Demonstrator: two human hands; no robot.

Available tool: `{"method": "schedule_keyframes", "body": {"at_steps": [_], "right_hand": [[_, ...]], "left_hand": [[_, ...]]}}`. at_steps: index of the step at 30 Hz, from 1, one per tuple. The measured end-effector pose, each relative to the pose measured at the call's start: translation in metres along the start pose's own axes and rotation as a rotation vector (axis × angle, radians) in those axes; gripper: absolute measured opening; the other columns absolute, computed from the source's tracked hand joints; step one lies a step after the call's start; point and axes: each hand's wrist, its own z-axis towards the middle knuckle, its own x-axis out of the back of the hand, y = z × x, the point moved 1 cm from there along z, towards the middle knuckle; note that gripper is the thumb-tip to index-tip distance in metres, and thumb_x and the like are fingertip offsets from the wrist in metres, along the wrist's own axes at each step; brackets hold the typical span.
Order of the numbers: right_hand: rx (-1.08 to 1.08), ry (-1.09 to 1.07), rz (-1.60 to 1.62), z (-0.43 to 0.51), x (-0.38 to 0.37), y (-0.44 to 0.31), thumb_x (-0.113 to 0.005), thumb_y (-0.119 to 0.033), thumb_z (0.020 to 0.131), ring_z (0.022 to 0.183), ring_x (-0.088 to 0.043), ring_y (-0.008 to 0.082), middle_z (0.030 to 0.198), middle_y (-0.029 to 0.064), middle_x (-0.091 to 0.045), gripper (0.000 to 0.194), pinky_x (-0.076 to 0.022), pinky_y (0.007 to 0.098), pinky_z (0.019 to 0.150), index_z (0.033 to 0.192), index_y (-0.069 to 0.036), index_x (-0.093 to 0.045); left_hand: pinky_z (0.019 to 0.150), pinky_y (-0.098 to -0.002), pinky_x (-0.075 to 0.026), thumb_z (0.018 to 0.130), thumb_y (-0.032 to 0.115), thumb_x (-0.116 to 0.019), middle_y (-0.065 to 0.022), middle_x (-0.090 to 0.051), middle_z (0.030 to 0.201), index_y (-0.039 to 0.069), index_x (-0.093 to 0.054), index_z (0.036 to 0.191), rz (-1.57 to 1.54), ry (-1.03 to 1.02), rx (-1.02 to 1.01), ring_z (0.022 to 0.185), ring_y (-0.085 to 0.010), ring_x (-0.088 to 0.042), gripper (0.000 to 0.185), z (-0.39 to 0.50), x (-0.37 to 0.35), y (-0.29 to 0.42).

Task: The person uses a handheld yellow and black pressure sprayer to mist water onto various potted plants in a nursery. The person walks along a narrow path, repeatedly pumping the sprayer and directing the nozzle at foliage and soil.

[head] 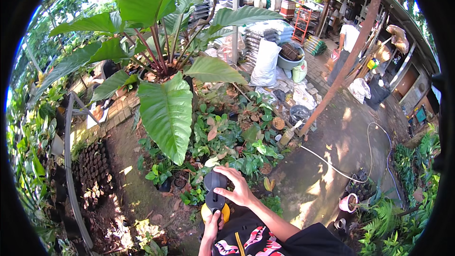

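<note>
A black and yellow handheld device (215, 199), whose exact kind I cannot tell, is held close in front of my body at the bottom centre. My left hand (213, 222) grips its lower black part, near the yellow section. My right hand (235, 188) lies against the right side of the round black top, its thumb across the middle and its fingers reaching over the upper edge. Just beyond the device grow low leafy potted plants (227, 142). A large broad-leaved plant (167, 121) rises above them, one big leaf hanging down left of centre.
A rusty slanting pole (341, 67) stands to the right, with a hose (330, 165) on the ground past it. White sacks (265, 64) and a grey tub (291, 57) are farther back. Another person (346, 42) stands at the upper right. A metal frame (69, 156) runs down the left.
</note>
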Motion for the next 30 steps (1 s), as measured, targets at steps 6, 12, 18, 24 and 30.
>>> {"method": "schedule_keyframes", "body": {"at_steps": [6,12,18,24,30], "right_hand": [[-0.116,-0.331,-0.006,-0.026,-0.037,0.018,-0.072,-0.041,0.091,0.133,-0.051,0.0316,0.142,0.0122,-0.056,0.062,-0.0349,0.0474,0.111,0.142,-0.012,-0.053],[-0.004,-0.129,-0.018,0.002,-0.013,0.001,-0.073,-0.04,0.09,0.134,-0.05,0.032,0.143,0.0126,-0.056,0.062,-0.0354,0.0476,0.114,0.141,-0.01,-0.054],[-0.048,-0.241,-0.048,-0.012,-0.024,0.008,-0.072,-0.04,0.091,0.133,-0.051,0.0321,0.143,0.0121,-0.056,0.061,-0.0352,0.0468,0.113,0.141,-0.011,-0.054],[-0.01,-0.262,-0.045,-0.014,-0.028,0.007,-0.077,-0.038,0.087,0.131,-0.053,0.0321,0.139,0.0128,-0.059,0.061,-0.0366,0.0475,0.111,0.138,-0.012,-0.056],[0.007,-0.044,0.017,-0.005,-0.016,-0.008,-0.077,-0.037,0.087,0.131,-0.053,0.0345,0.138,0.0159,-0.059,0.06,-0.0378,0.0459,0.111,0.135,-0.006,-0.059]], "left_hand": [[0.049,-0.0252,-0.035,0.105,0.034,-0.049,0.0027,-0.044,0.06,0.007,-0.054,0.086,-0.083,0.036,0.02,0.05,-0.0097,-0.041,0.033,0.004,0.007,0.004],[0.048,-0.0253,-0.035,0.105,0.034,-0.048,0.002,-0.044,0.059,0.007,-0.054,0.086,-0.035,0.007,-0.006,0.05,-0.0095,-0.041,0.034,0.002,0.009,0.0],[0.048,-0.0251,-0.035,0.105,0.036,-0.048,0.002,-0.045,0.06,0.007,-0.054,0.087,-0.045,0.011,0.0,0.05,-0.0093,-0.041,0.034,0.001,0.004,0.005],[0.048,-0.0238,-0.032,0.105,0.037,-0.049,0.0034,-0.044,0.061,0.009,-0.054,0.087,-0.068,0.039,-0.001,0.05,-0.0079,-0.039,0.034,-0.002,0.006,0.002],[0.049,-0.0235,-0.03,0.106,0.036,-0.048,0.0054,-0.043,0.063,0.011,-0.052,0.087,-0.027,-0.007,-0.03,0.051,-0.0069,-0.037,0.032,-0.009,0.002,-0.002]]}}
